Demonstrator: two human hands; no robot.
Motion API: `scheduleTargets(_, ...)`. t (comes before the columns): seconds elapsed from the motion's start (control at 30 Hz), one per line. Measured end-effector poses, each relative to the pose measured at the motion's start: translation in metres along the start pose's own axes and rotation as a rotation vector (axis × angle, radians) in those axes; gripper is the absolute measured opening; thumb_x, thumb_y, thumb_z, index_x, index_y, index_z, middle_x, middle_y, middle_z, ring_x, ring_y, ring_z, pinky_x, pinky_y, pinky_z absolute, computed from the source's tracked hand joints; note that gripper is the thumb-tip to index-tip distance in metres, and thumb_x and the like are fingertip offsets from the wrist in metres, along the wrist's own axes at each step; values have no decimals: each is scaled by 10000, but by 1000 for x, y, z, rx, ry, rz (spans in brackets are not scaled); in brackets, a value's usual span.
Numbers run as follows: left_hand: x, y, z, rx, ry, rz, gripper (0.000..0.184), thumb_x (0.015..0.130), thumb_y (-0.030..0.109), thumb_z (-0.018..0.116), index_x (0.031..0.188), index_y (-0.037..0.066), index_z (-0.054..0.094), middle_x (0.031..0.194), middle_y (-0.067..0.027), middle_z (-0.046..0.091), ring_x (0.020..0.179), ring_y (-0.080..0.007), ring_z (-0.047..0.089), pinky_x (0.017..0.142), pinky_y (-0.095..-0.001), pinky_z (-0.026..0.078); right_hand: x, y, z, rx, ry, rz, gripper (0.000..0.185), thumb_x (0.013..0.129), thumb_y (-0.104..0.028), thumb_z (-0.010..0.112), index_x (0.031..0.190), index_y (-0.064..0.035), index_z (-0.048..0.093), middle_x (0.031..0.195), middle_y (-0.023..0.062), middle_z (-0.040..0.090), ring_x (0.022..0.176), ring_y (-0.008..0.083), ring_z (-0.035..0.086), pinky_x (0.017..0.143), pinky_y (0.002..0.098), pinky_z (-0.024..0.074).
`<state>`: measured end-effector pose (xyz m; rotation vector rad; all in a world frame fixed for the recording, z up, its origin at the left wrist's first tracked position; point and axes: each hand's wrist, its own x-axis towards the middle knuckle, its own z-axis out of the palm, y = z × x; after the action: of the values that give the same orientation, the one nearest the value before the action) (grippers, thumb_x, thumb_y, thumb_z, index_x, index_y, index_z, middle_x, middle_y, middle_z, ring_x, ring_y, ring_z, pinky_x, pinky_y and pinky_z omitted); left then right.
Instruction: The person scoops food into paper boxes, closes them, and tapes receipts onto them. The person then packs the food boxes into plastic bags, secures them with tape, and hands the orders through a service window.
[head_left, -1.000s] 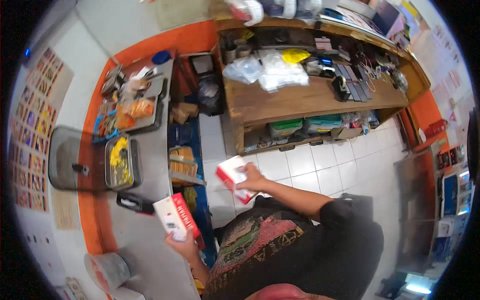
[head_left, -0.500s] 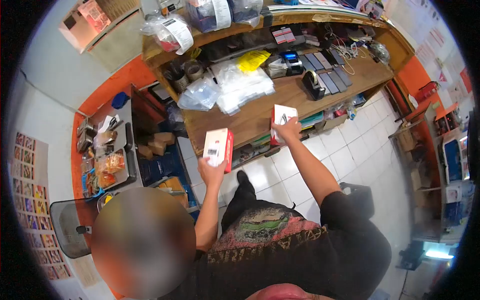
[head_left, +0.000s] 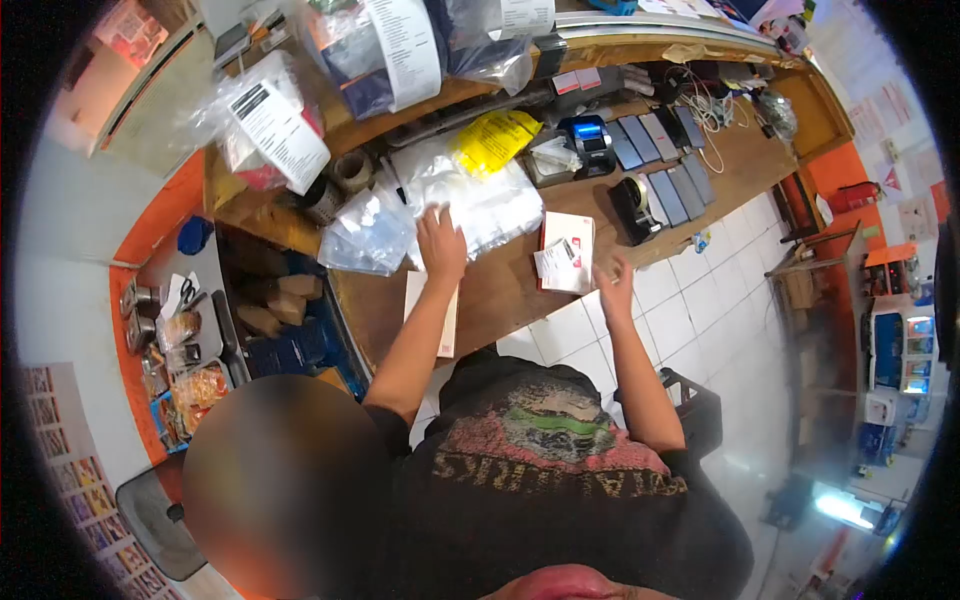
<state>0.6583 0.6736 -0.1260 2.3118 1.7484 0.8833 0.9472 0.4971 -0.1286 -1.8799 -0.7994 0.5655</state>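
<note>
My left hand (head_left: 441, 243) reaches over a stack of clear plastic bags (head_left: 480, 205), its fingers apart and nothing held. Below it a pale box (head_left: 432, 312) lies on the wooden desk, partly covered by my forearm. A second white and red box (head_left: 567, 240) lies on the desk with papers (head_left: 560, 267) on top. Just right of this box is my right hand (head_left: 615, 285), fingers apart and holding nothing. A yellow plastic bag (head_left: 495, 142) rests on the clear bags.
A tape dispenser (head_left: 636, 208), a small printer (head_left: 590, 145) and several phone-like slabs (head_left: 667, 197) are on the desk. Wrapped parcels with labels (head_left: 280, 135) sit on the upper shelf. At left stands a table with packed food (head_left: 200, 385).
Both boxes, held in my hands before, now lie on the desk, let go. My left hand has moved up to the plastic bags. The view has shifted closer to the desk.
</note>
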Motion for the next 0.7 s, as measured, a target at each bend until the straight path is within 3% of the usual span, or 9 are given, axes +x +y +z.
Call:
scheduleTargets(0.13, 101, -22, 23, 349, 119, 107, 397, 777, 197, 685, 1164, 135, 627, 1128, -153, 564, 1024, -329, 512, 910, -420, 427, -15, 5, -49, 118, 62, 260, 475, 796, -127, 688, 1216, -11, 501, 1234, 118, 526, 981, 229, 565, 807, 346, 489)
scheduleTargets(0.23, 141, -43, 29, 364, -97, 137, 369, 806, 242, 673, 1158, 143, 630, 1014, -174, 628, 935, -368, 585, 820, -451, 476, -4, 27, -75, 107, 121, 412, 389, 799, -124, 675, 1151, -48, 528, 1177, 83, 547, 954, 185, 570, 756, 321, 491)
scheduleTargets(0.3, 144, -37, 18, 173, -70, -309, 308, 835, 314, 653, 1032, 78, 676, 971, -201, 662, 838, -419, 623, 716, -498, 486, 12, 42, -87, 154, 120, 436, 332, 807, -116, 655, 1113, -61, 538, 1103, 63, 558, 905, 167, 580, 741, 323, 489)
scheduleTargets(0.33, 140, -26, 12, 191, 72, -308, 398, 870, 411, 606, 814, 30, 706, 909, -217, 681, 818, -429, 639, 704, -504, 490, 23, 44, -94, 188, 86, 463, 301, 818, -108, 634, 1102, -65, 543, 1057, 52, 566, 893, 157, 589, 733, 317, 488)
scheduleTargets(0.43, 122, 26, 0, 131, -76, -594, 500, 903, 434, 551, 660, 20, 694, 774, -215, 675, 785, -414, 643, 735, -471, 500, 64, 43, -108, 248, -1, 466, 288, 823, -100, 623, 1097, -65, 545, 1022, 44, 576, 881, 159, 600, 728, 318, 489)
scheduleTargets(0.47, 108, 5, 33, -24, -112, -665, 552, 929, 451, 507, 645, 14, 689, 660, -213, 644, 746, -408, 642, 728, -456, 498, 82, 52, -113, 238, -37, 461, 270, 829, -89, 612, 1092, -62, 554, 1005, 43, 585, 868, 161, 612, 728, 319, 498)
scheduleTargets(0.5, 96, 5, 45, -452, -198, -759, 465, 936, 385, 513, 749, 8, 709, 762, -222, 666, 736, -404, 636, 712, -444, 497, 101, 57, -118, 243, -59, 458, 258, 833, -75, 604, 1087, -59, 565, 1011, 50, 595, 854, 156, 618, 728, 314, 505)
scheduleTargets(0.57, 86, 12, 76, -232, 35, -304, 323, 909, 281, 537, 814, 23, 706, 808, -211, 674, 716, -374, 644, 694, -442, 510, 137, 66, -132, 209, -103, 419, 252, 838, -64, 597, 1089, -57, 575, 1033, 54, 600, 853, 152, 620, 728, 313, 510)
scheduleTargets(0.7, 93, -17, 106, 127, 23, -1, 177, 839, 170, 567, 822, 30, 674, 821, -190, 668, 733, -358, 649, 710, -446, 520, 196, 63, -165, 137, -182, 353, 235, 859, -103, 602, 1089, -61, 582, 1026, 49, 612, 877, 139, 611, 749, 297, 503)
